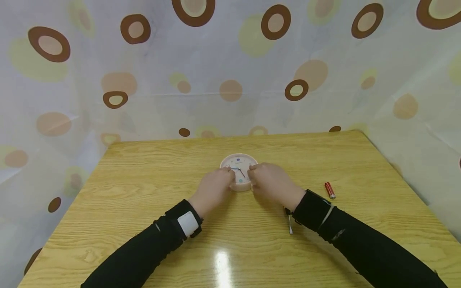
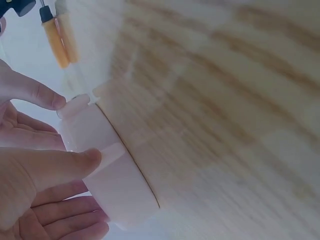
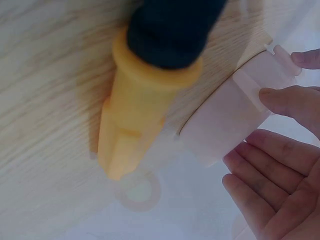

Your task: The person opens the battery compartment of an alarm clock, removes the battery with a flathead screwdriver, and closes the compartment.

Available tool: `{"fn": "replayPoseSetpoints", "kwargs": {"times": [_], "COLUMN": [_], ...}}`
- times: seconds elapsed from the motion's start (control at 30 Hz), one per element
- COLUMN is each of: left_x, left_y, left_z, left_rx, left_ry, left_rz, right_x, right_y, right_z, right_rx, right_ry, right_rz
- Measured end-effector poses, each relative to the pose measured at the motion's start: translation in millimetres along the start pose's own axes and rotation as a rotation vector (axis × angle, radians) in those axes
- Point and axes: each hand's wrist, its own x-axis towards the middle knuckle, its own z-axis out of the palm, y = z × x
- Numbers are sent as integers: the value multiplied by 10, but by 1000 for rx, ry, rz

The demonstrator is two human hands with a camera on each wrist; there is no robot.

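A round, pale pink clock (image 1: 237,161) with a white dial is on the wooden table, its face turned up toward the head camera. My left hand (image 1: 213,187) grips its left side, and my right hand (image 1: 272,179) grips the right side. In the left wrist view, the left thumb (image 2: 75,164) presses the clock's pink casing (image 2: 117,180) while the fingers reach round to the dial side. The right wrist view shows the right thumb (image 3: 287,102) on the same casing (image 3: 225,110), with the fingers along the other side.
A screwdriver (image 1: 290,227) lies by the right wrist, partly hidden beneath it; its yellow-orange handle (image 3: 132,112) looms large in the right wrist view. Farther right, a red battery (image 1: 329,191) rests on the table (image 1: 151,168). Behind the table hangs a patterned curtain (image 1: 201,52).
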Motion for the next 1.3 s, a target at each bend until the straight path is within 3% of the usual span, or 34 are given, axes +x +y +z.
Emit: {"fn": "replayPoseSetpoints", "kwargs": {"times": [0.97,1.3], "left_x": [-31,-19], "left_y": [-5,-27], "left_z": [94,77], "left_rx": [50,79], "left_ry": [28,34], "left_rz": [5,24], "right_x": [21,2], "right_y": [-28,21], "right_z": [33,52], "right_rx": [-32,-25], "right_ry": [-50,17], "right_rz": [16,-6]}}
